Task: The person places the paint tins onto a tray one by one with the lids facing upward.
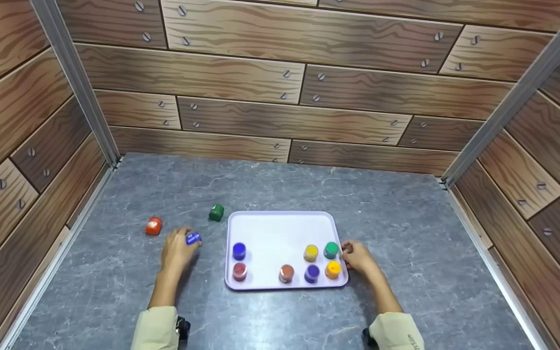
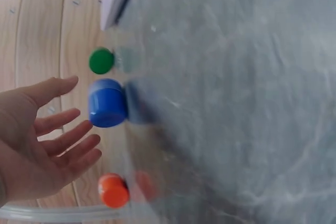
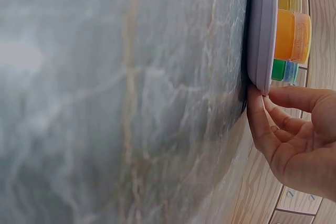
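Note:
My left hand (image 1: 177,250) is beside a small blue paint jar (image 1: 193,238) lying on its side, left of the tray. In the left wrist view its thumb and fingers are spread, with the tips close to the blue jar (image 2: 107,103). My right hand (image 3: 304,135) pinches the rim of the pale lilac tray (image 3: 261,40) at its right side, thumb above and fingers at the edge. On the tray, a green jar (image 1: 331,250), a yellow jar (image 1: 311,253) and an orange jar (image 1: 333,270) stand near that hand.
An orange-red jar (image 1: 153,226) and a dark green jar (image 1: 216,213) lie on the grey marbled table (image 1: 392,209) left of the tray. Further jars on the tray are blue (image 1: 239,251), dark red (image 1: 239,271), brown (image 1: 286,273) and purple (image 1: 312,273). Wood-patterned walls (image 1: 241,112) enclose the table.

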Motion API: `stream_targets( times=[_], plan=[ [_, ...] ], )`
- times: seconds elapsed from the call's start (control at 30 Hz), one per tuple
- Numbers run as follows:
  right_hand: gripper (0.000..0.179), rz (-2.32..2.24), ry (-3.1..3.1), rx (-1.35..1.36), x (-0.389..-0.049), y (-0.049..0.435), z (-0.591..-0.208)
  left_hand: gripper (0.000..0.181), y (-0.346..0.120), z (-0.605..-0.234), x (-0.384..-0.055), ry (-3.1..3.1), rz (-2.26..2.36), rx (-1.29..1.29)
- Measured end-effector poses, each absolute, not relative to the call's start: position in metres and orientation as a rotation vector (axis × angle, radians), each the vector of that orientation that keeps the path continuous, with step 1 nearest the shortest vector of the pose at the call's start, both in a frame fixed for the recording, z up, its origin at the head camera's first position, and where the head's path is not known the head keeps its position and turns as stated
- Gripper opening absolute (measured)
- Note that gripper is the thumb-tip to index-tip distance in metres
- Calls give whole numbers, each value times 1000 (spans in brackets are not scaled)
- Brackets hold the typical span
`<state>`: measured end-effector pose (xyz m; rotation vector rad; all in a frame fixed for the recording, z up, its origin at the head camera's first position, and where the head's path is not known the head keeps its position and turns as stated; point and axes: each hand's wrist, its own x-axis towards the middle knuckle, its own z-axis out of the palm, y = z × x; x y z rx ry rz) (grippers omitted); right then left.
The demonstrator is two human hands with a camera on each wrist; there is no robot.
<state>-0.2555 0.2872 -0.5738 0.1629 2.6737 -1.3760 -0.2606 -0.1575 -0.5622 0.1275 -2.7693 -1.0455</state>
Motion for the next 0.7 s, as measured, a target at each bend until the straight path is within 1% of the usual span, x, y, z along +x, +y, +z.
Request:
stream_targets(
  times=[0.2,0.47,0.7],
  plan=[
    [23,-1384,2670,153,-256,287,-575,46,-160,-574,-264,-2751,-1107,127],
    [24,-1394,2650,164,-256,287,-574,41,-161,-587,-270,-2679,-1126,86],
    [24,-1382,2653,159,-257,288,-576,36,-161,-586,-274,-2656,-1136,69]
  ],
)
